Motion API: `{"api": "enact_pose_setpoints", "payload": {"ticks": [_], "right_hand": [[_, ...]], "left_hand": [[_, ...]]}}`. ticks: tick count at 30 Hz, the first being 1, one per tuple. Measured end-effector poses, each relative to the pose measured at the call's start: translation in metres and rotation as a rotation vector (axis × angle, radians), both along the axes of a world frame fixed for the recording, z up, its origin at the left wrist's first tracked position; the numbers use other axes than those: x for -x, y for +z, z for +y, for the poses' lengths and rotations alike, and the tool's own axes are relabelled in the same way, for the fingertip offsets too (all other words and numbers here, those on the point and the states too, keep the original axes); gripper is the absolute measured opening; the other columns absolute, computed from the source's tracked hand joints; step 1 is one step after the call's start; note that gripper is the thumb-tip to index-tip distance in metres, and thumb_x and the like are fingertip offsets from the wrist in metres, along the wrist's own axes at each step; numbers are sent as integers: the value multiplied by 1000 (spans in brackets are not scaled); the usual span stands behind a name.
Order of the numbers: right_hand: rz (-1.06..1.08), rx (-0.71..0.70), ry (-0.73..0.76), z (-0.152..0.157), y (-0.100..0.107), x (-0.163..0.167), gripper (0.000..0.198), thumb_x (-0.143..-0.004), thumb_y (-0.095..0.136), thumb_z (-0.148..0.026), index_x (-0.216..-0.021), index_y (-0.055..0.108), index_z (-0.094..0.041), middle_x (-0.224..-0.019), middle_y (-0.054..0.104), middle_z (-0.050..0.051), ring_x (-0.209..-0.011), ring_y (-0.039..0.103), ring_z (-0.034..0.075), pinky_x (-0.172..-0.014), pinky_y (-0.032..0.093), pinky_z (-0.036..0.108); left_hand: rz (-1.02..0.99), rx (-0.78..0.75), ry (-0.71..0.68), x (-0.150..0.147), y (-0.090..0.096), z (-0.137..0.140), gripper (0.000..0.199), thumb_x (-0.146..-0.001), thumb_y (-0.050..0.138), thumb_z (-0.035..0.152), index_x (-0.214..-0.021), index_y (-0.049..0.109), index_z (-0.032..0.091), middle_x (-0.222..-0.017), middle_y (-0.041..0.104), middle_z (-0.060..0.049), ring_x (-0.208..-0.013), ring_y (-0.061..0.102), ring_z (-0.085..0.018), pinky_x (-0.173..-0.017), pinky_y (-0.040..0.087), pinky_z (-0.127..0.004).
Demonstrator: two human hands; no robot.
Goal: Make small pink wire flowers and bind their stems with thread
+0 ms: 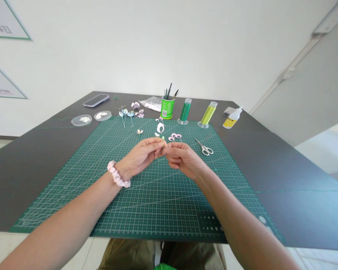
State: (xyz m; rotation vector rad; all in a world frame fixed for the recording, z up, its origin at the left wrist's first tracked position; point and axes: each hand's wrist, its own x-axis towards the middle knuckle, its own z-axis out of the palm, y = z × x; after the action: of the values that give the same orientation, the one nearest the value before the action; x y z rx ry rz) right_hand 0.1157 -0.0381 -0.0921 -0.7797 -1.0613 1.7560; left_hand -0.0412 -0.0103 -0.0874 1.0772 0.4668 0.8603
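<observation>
Over the middle of the green cutting mat (121, 210), my two hands meet at the fingertips. My left hand (143, 152), with a pink scrunchie (118, 174) at its wrist, pinches a thin craft flower stem, whose small light green tip (163, 137) shows above the fingers. My right hand (184, 158) is closed with thumb and finger on the same stem, lower down. Just beyond the fingers is a white petal loop (160, 128); I cannot tell whether it joins the stem. Pink petal loops (174, 137) lie right of it, and a small cream flower (140, 131) lies to the left.
White scissors (207, 150) rest right of my hands. Behind stand a green can of tools (167, 108), a green thread spool (185, 111), a yellow-green spool (208, 114) and a glue bottle (232, 118). Blue flowers (126, 113), shallow dishes (81, 120) and a phone (96, 100) are back left.
</observation>
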Motion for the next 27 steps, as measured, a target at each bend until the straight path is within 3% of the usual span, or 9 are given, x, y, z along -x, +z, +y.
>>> {"api": "enact_pose_setpoints", "payload": {"ticks": [8,13,21,27], "right_hand": [[-2,-8,-22,-2,3,1,24,-64,78,-30,-57,59,-18,-43,29,-12,-41,16,4,-37,21,18],[-47,-62,-117,-2,3,3,25,-66,77,-31,-57,57,-19,-43,29,-12,-41,16,4,-37,23,19],[-177,-127,-267,-1,1,7,22,-65,76,-32,-58,60,-19,-42,33,-11,-39,23,5,-37,26,21],[-251,-149,-304,-2,0,9,26,-65,78,-35,-57,60,-18,-44,38,-10,-39,28,5,-36,27,20]], "left_hand": [[33,42,34,-1,-3,0,20,-71,78,29,-62,67,15,-62,56,1,-63,47,-10,-66,42,-24],[75,52,106,-1,-5,2,18,-66,82,29,-75,74,15,-69,62,0,-65,49,-10,-68,41,-25],[161,-108,312,-6,-2,-2,11,-66,77,26,-64,70,18,-65,61,2,-66,49,-12,-72,40,-30],[201,-124,356,-6,-1,-3,13,-66,76,26,-62,67,18,-63,59,3,-65,48,-12,-73,39,-30]]}}
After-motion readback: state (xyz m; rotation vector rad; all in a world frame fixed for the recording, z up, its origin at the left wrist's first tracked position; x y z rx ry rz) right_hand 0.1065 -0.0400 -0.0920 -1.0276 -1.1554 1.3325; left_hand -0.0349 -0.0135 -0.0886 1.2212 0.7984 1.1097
